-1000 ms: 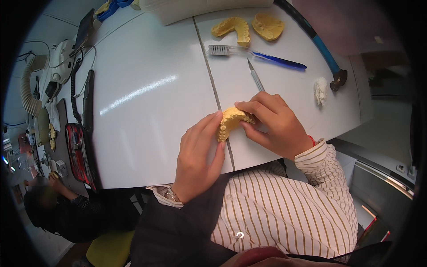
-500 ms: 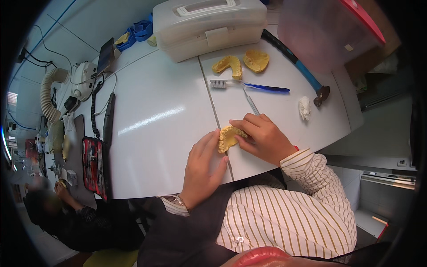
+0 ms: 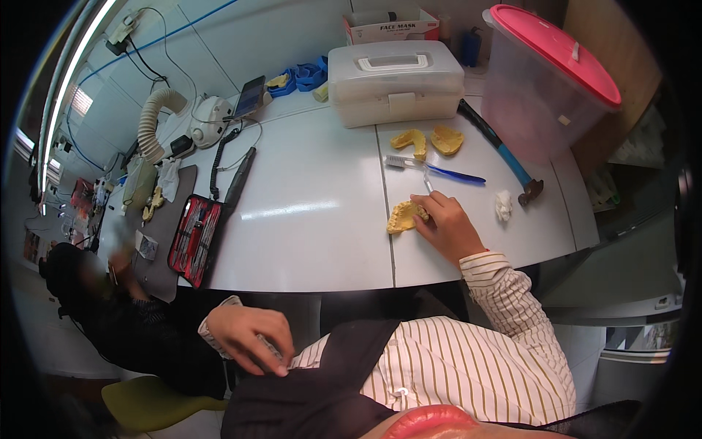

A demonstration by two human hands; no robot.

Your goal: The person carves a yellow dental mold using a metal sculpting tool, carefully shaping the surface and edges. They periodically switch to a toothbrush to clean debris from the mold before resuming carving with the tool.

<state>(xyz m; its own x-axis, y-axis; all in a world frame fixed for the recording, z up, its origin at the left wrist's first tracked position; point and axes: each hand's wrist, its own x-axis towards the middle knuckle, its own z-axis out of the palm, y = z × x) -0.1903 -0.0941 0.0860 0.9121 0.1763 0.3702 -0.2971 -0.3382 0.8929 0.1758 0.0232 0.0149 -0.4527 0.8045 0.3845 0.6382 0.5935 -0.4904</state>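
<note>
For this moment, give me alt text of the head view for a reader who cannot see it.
The right hand rests on a yellow dental cast on the white table, while the left hand is down at the lap. A toothbrush and two more casts lie beyond.

Yellow dental cast held on white table

The yellow dental cast (image 3: 404, 216) is gripped by the right hand (image 3: 447, 228) on the white table (image 3: 307, 219); the left hand (image 3: 252, 338) is rested on the lap.

Single head view, wide fisheye, looking down, white table (image 3: 307, 219) near
</note>
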